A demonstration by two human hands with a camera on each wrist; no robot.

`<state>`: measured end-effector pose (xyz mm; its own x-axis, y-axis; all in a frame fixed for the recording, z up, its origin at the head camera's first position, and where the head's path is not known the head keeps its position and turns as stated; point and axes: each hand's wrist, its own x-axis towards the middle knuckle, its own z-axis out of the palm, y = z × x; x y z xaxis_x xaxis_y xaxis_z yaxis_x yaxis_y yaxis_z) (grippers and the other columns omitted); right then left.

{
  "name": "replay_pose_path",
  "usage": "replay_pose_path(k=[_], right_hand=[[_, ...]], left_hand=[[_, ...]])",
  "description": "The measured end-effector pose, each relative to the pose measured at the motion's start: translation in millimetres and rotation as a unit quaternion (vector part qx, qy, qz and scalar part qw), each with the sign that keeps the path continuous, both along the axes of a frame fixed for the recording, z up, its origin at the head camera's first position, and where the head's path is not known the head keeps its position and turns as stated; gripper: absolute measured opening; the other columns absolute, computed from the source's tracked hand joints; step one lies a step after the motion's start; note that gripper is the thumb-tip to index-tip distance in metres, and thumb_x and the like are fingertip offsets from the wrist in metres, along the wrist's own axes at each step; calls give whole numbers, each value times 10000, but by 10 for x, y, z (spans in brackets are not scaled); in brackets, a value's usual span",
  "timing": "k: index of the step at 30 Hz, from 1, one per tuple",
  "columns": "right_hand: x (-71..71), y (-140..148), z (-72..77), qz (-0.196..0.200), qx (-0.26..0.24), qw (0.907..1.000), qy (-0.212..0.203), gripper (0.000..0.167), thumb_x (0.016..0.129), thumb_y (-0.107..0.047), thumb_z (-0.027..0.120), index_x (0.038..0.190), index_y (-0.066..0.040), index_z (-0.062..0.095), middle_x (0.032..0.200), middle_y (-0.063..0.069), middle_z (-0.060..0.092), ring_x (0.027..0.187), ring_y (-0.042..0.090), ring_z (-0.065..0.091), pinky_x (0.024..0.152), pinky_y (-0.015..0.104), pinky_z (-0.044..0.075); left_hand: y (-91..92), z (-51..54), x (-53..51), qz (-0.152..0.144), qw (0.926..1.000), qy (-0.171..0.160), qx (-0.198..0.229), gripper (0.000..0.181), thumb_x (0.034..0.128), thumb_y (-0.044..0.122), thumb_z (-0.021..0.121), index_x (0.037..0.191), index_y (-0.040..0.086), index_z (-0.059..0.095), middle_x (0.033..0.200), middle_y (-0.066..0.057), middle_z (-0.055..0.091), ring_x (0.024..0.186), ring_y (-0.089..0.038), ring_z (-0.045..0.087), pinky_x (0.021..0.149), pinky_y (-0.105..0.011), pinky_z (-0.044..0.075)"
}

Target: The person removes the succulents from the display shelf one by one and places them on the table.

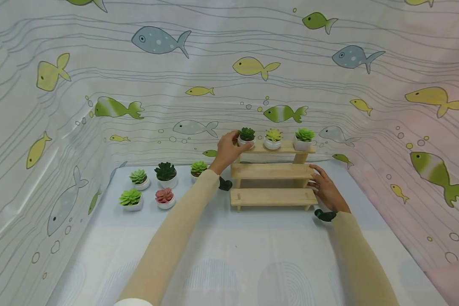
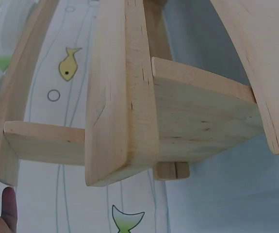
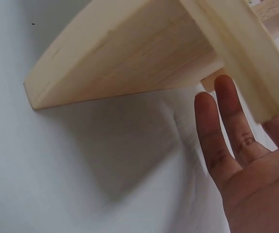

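A three-step wooden stand (image 1: 274, 196) stands on the table. At the left end of its top step, my left hand (image 1: 228, 149) holds a small dark green succulent in a white pot (image 1: 247, 138) between thumb and fingers. The pot sits at step level; its underside is hidden. My right hand (image 1: 327, 191) is at the stand's right side, its fingers extended beside the end of the middle step; firm contact cannot be told. Also on the top step are a yellow-green succulent (image 1: 273, 139) in the middle and a bright green succulent (image 1: 304, 139) at the right.
Left of the stand, several potted succulents stand on the table (image 1: 199, 229): pale green (image 1: 139, 179), dark green (image 1: 166, 174), yellow-green (image 1: 131, 199), pink-red (image 1: 165, 198), and a green one (image 1: 198, 169) partly behind my left sleeve. A fish-patterned sheet (image 1: 214, 25) forms the walls.
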<state>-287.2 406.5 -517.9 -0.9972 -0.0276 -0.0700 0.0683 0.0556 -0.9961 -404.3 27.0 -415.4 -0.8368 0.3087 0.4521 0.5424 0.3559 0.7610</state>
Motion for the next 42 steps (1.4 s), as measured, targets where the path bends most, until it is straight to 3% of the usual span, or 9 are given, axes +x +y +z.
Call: replay_pose_path(k=[5,16,26,34,42], right_hand=[[-14,-9,-8,-1,-10,10000,26,551,1089,-472,473,1593,-371,277,1440,65,412,1211,252,475,906,306,507],[-6,-16,-3,14,-6,10000,-51,555,1088,-487,463,1595,-383,262,1494,95,372,1253,286,446,910,313,504],[21,-19,6,121,-83,9998,113,558,1113,-423,437,1623,-322,233,1494,72,376,1246,268,464,904,299,513],[10,4,14,81,-186,9998,34,548,1100,-445,466,1602,-372,259,1500,58,369,1237,244,477,900,287,513],[17,7,-13,166,-365,9991,96,539,1110,-403,461,1604,-354,253,1485,54,370,1226,252,479,897,276,518]], left_hand=[[-19,4,20,113,9999,-46,83,461,903,417,805,1214,112,656,1101,-52,624,986,-194,607,880,-415,514],[-162,-52,51,220,9988,-118,428,561,897,402,815,1338,106,635,1215,-67,633,1089,-192,594,938,-362,509],[-344,-66,168,127,9974,-241,664,574,886,400,826,1349,126,628,1172,-53,632,964,-176,635,867,-348,546],[-492,-95,262,319,9965,-213,746,592,874,379,842,1356,106,633,1186,-72,655,982,-194,656,882,-340,554],[-664,-113,381,311,9965,-191,754,605,878,385,837,1363,95,624,1188,-74,655,1034,-247,652,911,-360,548]])
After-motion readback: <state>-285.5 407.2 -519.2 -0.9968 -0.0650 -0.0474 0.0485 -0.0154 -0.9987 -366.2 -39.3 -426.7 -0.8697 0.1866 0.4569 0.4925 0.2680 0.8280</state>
